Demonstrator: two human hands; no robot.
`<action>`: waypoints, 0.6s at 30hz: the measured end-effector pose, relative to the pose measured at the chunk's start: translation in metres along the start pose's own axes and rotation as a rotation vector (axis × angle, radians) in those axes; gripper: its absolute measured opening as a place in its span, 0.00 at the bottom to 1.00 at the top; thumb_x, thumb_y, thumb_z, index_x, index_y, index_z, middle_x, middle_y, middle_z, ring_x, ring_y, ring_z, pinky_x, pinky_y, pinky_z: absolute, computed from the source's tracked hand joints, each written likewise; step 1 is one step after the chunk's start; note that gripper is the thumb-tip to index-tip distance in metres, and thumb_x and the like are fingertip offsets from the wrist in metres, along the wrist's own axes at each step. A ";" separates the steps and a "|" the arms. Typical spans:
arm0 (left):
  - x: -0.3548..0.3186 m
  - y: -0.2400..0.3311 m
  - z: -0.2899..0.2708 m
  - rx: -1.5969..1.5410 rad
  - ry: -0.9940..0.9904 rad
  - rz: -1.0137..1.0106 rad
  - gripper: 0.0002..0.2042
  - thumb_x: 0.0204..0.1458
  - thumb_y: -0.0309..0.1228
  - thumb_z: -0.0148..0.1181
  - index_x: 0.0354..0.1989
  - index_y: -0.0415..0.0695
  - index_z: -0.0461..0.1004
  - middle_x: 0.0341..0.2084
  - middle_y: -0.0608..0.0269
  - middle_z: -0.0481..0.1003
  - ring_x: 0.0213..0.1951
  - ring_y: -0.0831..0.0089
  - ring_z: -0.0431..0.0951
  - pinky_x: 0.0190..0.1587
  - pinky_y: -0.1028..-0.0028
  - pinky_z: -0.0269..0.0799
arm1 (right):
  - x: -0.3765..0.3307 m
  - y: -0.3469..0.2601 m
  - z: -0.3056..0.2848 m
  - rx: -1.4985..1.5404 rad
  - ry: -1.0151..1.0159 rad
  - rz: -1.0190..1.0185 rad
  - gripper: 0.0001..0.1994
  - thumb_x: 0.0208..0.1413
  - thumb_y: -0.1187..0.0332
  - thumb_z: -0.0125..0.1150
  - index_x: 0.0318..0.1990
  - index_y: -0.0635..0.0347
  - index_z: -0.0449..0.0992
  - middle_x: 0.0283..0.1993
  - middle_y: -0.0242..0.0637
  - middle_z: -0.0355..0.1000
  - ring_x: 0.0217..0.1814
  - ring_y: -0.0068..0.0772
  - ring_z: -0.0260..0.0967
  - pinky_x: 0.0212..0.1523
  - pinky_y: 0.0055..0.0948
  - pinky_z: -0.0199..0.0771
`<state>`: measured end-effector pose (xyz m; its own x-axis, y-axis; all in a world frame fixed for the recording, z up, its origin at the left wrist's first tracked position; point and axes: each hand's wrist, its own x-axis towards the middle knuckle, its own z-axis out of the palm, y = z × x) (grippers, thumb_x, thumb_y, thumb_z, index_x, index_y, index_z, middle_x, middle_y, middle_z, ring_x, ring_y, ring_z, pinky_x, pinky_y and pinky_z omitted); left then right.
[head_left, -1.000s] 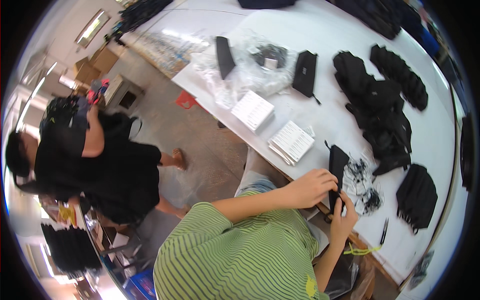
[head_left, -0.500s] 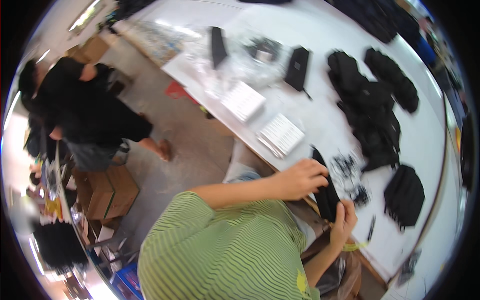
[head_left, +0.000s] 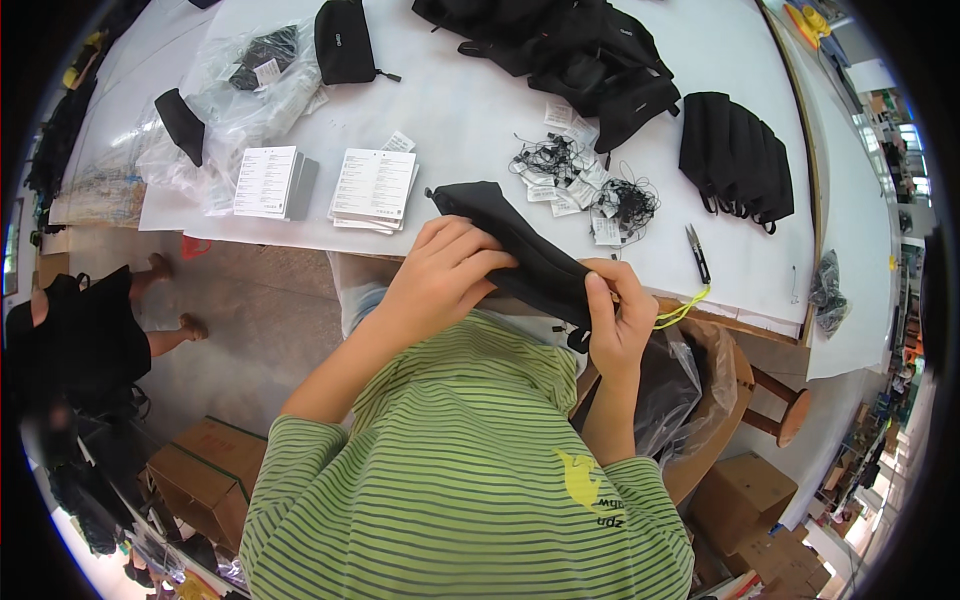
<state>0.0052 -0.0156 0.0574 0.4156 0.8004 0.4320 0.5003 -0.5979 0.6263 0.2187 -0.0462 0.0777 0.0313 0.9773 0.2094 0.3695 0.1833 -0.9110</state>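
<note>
A black fabric zip pouch [head_left: 530, 250] stretches slantwise between my two hands, above the table's near edge. My left hand [head_left: 445, 270] is closed on its left part, fingers curled over the near side. At the pouch's lower right end my right hand [head_left: 618, 305] pinches it between thumb and fingers. Small black tabs show at both ends. Just beyond the pouch, a tangle of black strings with white tags [head_left: 565, 170] lies on the white table [head_left: 470, 120]. To the right lie black thread snips [head_left: 698, 255] with a yellow cord [head_left: 685, 308].
Two stacks of white cards [head_left: 372, 188] [head_left: 268, 182] stand left. Behind them are clear plastic bags [head_left: 225, 130] and a black pouch [head_left: 343, 45]. More black pouches lie in a heap [head_left: 600, 60] and a row [head_left: 735, 160]. A person [head_left: 80, 340] in black is at far left.
The view has turned, so the table now lies straighter ahead and the hands nearer the middle. Both hands still hold the black pouch, now tilted more sideways.
</note>
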 end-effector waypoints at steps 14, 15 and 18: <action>-0.004 -0.002 0.000 -0.036 -0.029 0.005 0.15 0.26 0.18 0.62 0.30 0.41 0.74 0.31 0.62 0.73 0.40 0.61 0.72 0.47 0.65 0.64 | -0.001 -0.001 0.004 0.061 -0.024 0.015 0.05 0.54 0.77 0.56 0.36 0.67 0.75 0.28 0.38 0.73 0.28 0.25 0.68 0.32 0.20 0.66; -0.002 -0.001 -0.002 -0.020 -0.071 -0.026 0.16 0.27 0.18 0.62 0.31 0.41 0.73 0.32 0.61 0.73 0.41 0.62 0.72 0.48 0.65 0.63 | -0.001 -0.001 0.004 0.061 -0.025 0.016 0.05 0.54 0.77 0.56 0.36 0.67 0.75 0.28 0.38 0.73 0.28 0.25 0.68 0.32 0.20 0.66; 0.002 0.003 -0.001 0.010 -0.054 -0.066 0.16 0.29 0.19 0.63 0.33 0.41 0.72 0.33 0.60 0.72 0.41 0.61 0.71 0.49 0.63 0.63 | 0.001 -0.001 0.007 0.031 -0.044 -0.082 0.05 0.52 0.77 0.56 0.36 0.67 0.76 0.30 0.39 0.74 0.30 0.30 0.70 0.34 0.23 0.68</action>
<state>0.0069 -0.0156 0.0612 0.4219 0.8346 0.3542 0.5353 -0.5446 0.6456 0.2121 -0.0449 0.0759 -0.0385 0.9626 0.2684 0.3401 0.2651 -0.9022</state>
